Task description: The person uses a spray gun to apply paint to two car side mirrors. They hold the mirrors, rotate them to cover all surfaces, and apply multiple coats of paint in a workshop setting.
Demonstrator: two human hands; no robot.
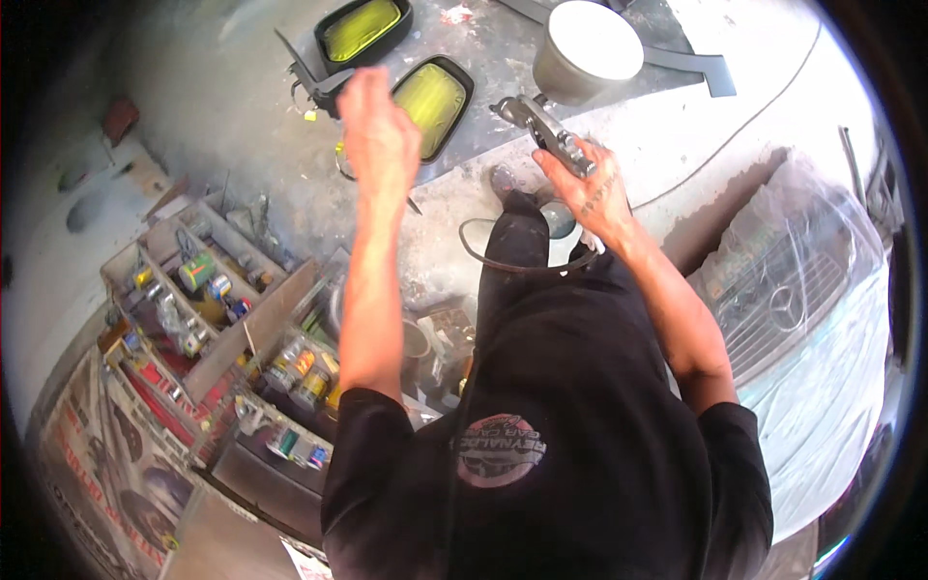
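My right hand [596, 188] is wrapped round the grip of a metal spray gun [544, 129]. The gun's nozzle points up and to the left. A dark hose [522, 269] curves below it, across my trouser legs. My left hand [379, 130] is raised over the near side of two black car side mirrors, smeared by motion; whether it touches anything I cannot tell. The far side mirror [362, 29] and the near side mirror [431, 104] both have yellow-green faces. A black mounting arm [324, 85] with thin wires sticks out beside my left hand.
A round can with a white top [592, 48] stands beyond the gun, near a flat grey bracket-shaped strip [691, 66]. At left are wooden compartments [217, 319] with several cans and bottles. A plastic-wrapped car grille [783, 300] leans at right. A thin cable [735, 140] crosses the floor.
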